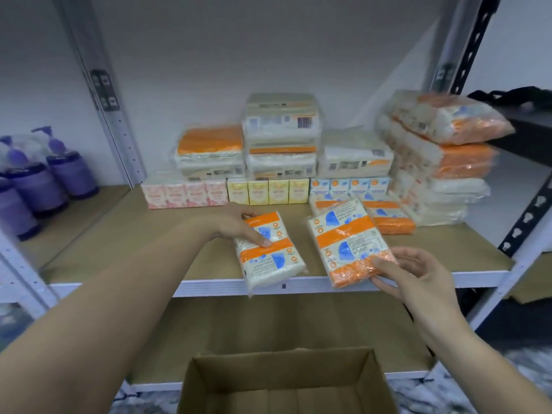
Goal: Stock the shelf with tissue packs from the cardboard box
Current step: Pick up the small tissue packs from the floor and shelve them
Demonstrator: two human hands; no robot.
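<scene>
My left hand [242,227] grips the far end of an orange-and-white tissue pack [270,255] that lies over the front edge of the shelf [125,234]. My right hand [418,274] pinches the near orange end of a second tissue pack [346,243], tilted up above the shelf edge. Another pack [388,216] lies flat behind it. The open cardboard box [286,383] sits below, at the bottom of the view; the part of its inside that shows holds nothing.
Stacked tissue packs [280,135] and rows of small pink, yellow and blue packs [265,191] line the back of the shelf. A tall leaning pile [439,156] stands at the right. Purple pump bottles [44,177] are on the left shelf unit. Metal uprights [113,115] frame the bay.
</scene>
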